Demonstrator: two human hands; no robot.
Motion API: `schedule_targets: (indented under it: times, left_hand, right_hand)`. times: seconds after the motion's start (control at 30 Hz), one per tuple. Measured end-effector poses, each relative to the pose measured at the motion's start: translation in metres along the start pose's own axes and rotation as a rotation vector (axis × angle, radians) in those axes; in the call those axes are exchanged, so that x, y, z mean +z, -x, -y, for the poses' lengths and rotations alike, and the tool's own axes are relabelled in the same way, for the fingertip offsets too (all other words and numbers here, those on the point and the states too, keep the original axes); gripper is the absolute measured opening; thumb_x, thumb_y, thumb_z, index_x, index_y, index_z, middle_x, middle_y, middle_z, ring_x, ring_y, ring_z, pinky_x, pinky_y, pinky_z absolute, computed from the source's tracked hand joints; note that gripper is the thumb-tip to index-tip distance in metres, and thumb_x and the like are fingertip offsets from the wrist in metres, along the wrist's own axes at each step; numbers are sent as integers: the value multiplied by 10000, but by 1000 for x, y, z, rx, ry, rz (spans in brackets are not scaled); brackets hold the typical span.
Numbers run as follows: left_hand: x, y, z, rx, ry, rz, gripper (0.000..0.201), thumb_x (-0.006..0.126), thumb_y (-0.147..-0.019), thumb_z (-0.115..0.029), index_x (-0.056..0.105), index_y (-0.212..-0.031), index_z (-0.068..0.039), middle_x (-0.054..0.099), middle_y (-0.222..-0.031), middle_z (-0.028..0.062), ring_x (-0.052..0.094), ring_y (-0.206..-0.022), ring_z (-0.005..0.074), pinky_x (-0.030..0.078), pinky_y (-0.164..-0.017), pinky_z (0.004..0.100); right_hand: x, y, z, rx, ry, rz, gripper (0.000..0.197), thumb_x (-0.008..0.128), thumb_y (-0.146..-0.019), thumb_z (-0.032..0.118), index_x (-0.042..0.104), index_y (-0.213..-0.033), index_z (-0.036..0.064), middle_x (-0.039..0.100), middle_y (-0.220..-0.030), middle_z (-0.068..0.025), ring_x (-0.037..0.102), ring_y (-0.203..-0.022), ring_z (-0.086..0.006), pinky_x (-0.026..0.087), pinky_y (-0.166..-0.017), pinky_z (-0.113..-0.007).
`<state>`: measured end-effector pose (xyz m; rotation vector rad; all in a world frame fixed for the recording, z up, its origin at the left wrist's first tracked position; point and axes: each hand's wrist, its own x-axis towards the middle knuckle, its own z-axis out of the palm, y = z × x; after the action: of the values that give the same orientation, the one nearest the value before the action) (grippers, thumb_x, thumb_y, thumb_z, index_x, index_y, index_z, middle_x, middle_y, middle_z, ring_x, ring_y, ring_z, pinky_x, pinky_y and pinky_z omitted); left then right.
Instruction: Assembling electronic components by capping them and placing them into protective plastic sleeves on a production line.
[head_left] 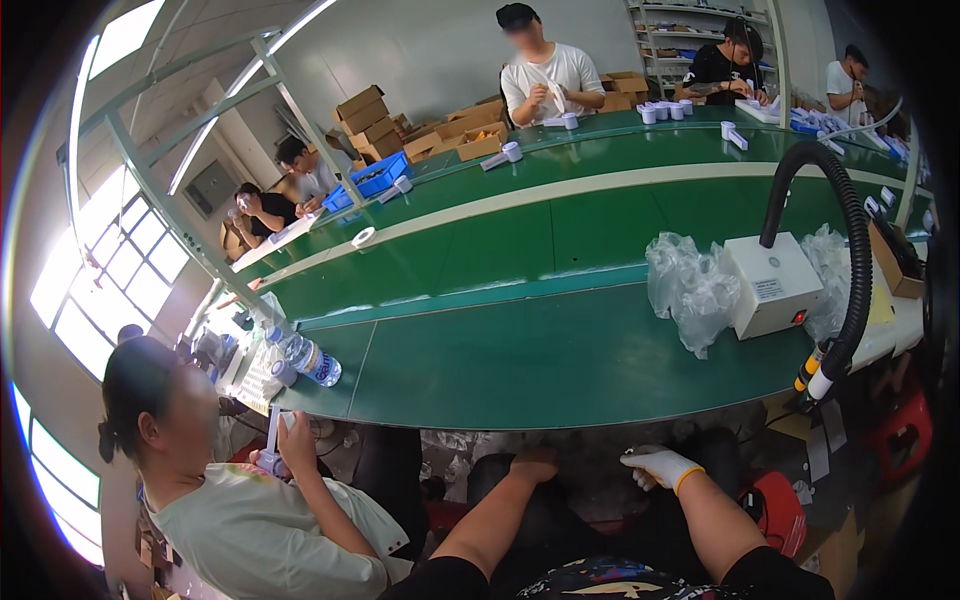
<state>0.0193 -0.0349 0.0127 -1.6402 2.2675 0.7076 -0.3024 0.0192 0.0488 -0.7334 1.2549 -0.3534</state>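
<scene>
My bare left hand is low over my lap, beneath the front edge of the green bench. Its fingers are dark and blurred, and I can make out nothing in them. To its right, my right hand wears a white knit glove with a yellow cuff. The gloved fingers point left, loosely bent and a little apart, with no object showing between them. A gap separates both hands from the bench top. Nearest above my right hand on the bench is a white box-shaped machine with a red switch.
A black flexible hose arches beside the machine; clear plastic bags flank it. A water bottle lies tilted at bench left. Beside me, a co-worker handles a white device. Others work across the conveyor. A red stool stands at right.
</scene>
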Motion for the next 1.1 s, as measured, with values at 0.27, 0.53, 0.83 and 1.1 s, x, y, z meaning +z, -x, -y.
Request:
schedule_targets:
  times: [0.27, 0.53, 0.83, 1.1]
  left_hand:
    - [-7, -1, -4, -3, 2, 32, 361, 552, -926, -352, 746, -1147, -144, 720, -1232, 163, 669, -1187, 363, 517, -1028, 496]
    - [-4, 3, -1, -1, 15, -34, 347, 560, -924, -355, 734, -1165, -177, 718, -1249, 136, 663, -1198, 348, 520, -1026, 478]
    - [-10, 5, -3, -20, 38, -2, 342, 585, -921, -390, 728, -1158, -189, 722, -1239, 124, 664, -1196, 339, 523, -1021, 469]
    - [-7, 3, -1, -21, 41, -6, 335, 599, -921, -403, 730, -1150, -197, 730, -1216, 117, 672, -1179, 327, 522, -1014, 457]
  right_hand:
    - [-5, 1, 1, -7, -37, 20, 317, 764, -935, 393, 620, -989, 116, 592, -727, -21, 585, -593, -135, 507, -522, -297]
    - [2, 3, 0, -6, -16, -4, 332, 764, -932, 391, 629, -1040, 108, 587, -725, -19, 573, -576, -129, 502, -525, -292]
    - [3, 9, 4, -24, -18, -4, 366, 766, -927, 412, 624, -1071, 108, 591, -732, -20, 569, -572, -134, 500, -528, -303]
    - [2, 7, 4, -15, -23, 4, 363, 763, -928, 421, 607, -1043, 114, 587, -728, -22, 560, -565, -136, 493, -526, -304]
